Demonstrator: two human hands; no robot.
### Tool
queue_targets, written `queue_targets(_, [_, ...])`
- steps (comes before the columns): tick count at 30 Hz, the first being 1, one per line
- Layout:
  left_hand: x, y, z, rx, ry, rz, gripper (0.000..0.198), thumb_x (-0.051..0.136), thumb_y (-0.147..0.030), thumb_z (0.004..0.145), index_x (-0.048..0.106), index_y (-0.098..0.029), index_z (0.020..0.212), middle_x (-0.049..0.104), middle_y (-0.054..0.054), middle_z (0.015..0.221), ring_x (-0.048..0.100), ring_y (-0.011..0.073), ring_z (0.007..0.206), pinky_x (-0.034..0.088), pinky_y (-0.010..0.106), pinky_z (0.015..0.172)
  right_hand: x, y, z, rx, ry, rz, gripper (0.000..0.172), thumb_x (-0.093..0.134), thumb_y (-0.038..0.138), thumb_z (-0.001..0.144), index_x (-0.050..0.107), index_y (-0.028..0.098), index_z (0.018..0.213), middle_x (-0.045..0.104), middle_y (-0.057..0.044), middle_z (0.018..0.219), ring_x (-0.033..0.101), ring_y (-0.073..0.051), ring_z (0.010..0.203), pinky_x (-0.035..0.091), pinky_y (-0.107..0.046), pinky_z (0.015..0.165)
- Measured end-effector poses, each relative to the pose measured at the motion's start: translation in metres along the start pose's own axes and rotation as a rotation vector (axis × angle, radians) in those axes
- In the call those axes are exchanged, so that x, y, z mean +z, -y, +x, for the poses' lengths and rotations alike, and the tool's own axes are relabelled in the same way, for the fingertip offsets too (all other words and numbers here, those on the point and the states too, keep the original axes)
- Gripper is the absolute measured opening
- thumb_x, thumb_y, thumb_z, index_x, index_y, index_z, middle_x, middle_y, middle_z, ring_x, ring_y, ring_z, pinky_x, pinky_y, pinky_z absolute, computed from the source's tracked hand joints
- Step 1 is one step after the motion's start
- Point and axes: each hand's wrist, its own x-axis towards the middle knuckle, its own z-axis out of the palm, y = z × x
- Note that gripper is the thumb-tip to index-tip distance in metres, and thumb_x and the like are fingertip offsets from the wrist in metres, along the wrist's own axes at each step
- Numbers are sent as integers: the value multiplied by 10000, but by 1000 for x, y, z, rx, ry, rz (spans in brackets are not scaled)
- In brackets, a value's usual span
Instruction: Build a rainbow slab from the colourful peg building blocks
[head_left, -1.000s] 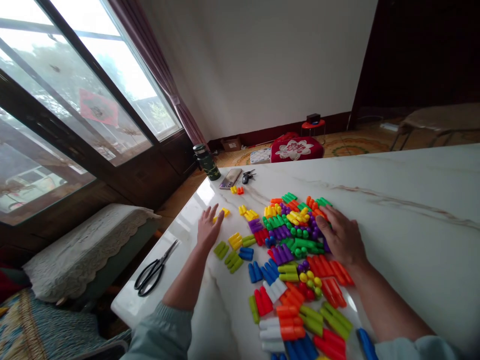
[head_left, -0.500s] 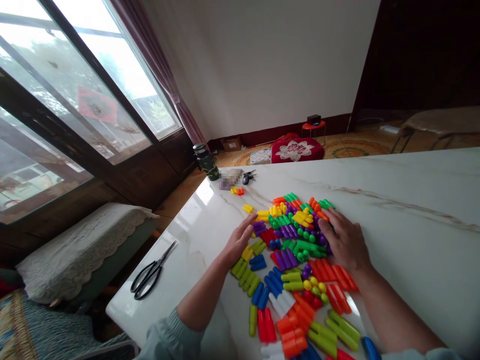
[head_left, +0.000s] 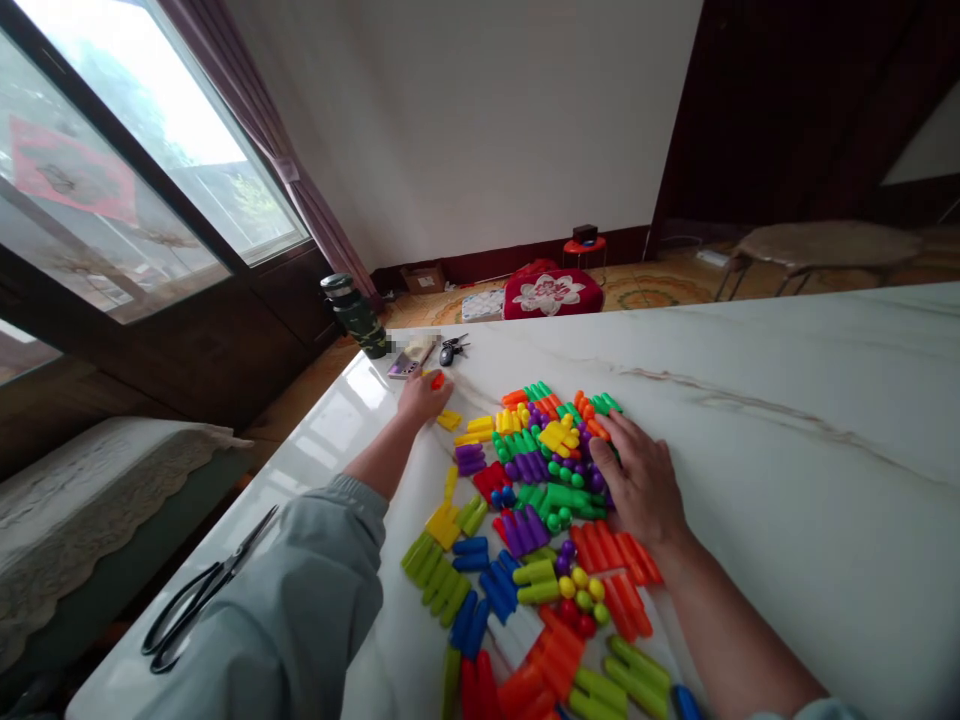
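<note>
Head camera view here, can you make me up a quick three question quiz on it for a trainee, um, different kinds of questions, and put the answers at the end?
1. True or false: the scissors lie to the left of the colourful pieces.
2. Multiple choice. The right hand is: A, over the scissors; B, at the right side of the colourful pieces; C, out of view.
3. Short answer: which hand is nearer to the keys?

Key:
1. True.
2. B.
3. The left hand.
</note>
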Motion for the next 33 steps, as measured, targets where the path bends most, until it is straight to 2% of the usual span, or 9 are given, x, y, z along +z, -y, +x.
queue_targets(3, [9,-10,-18,82,14,-50,376,608,-336,817,664,-176,1153,512,128,1335,515,264,1219,367,363,1075,-1,3,0,3,0,-11,526,271,558,948,517,283,1323,465,-94,1443,408,-304,1334,235,-635,1087])
queue_targets(7, [5,-28,-59,202,103,-260,317,525,-368,876,711,-191,1062,551,104,1261,567,223,1149,417,336,1041,-2,4,0,4,1,-8,543,282,578,941,515,267,1320,457,-104,1447,400,-314,1336,219,-645,1083])
queue_targets(13, [-8,-62,-112,237,196,-432,370,573,-483,860,702,-234,1102,554,104,1283,530,262,1211,438,385,1033,-3,6,2,-156,-24,99,661,522,605,835,470,214,1366,472,-133,1422,435,-300,1308,351,-503,1079])
queue_targets(15, [-11,-77,-124,304,176,-433,371,617,-474,835,690,-250,1120,549,100,1305,504,274,1237,420,424,1047,-4,7,2,-225,-20,149,661,566,573,820,454,238,1379,466,-107,1426,438,-281,1307,391,-451,1066])
queue_targets(19, [-13,-105,-143,560,170,-315,414,680,-426,792,657,-275,1178,564,89,1307,459,277,1265,354,467,1094,-6,9,0,-288,25,145,634,594,529,810,451,280,1375,470,-73,1413,448,-272,1297,421,-432,1048])
queue_targets(23, [-7,-123,-158,710,223,-239,504,651,-219,751,606,-285,1248,516,70,1369,438,287,1276,365,478,1088,-9,9,-1,-344,85,94,686,632,477,777,419,286,1401,458,-72,1426,436,-285,1304,439,-438,1033])
queue_targets(26, [-8,-127,-165,739,265,-279,633,588,-115,725,525,-277,1334,458,80,1419,433,279,1293,375,467,1089,-10,9,0,-357,130,58,686,649,430,758,428,297,1394,442,-61,1445,449,-287,1291,463,-442,1004])
queue_targets(29, [-24,-121,-179,695,293,-309,608,591,-187,790,471,-268,1380,461,91,1418,467,263,1275,400,435,1077,-11,10,1,-354,150,55,555,647,354,750,534,319,1292,491,-32,1395,501,-271,1234,497,-422,954])
queue_targets(33, [-59,-86,-234,477,179,-212,588,610,-417,835,448,-344,1395,445,78,1443,432,298,1318,389,497,1081,-11,13,1,-330,109,129,319,618,258,730,661,299,1043,573,-8,1274,584,-229,1116,529,-358,867])
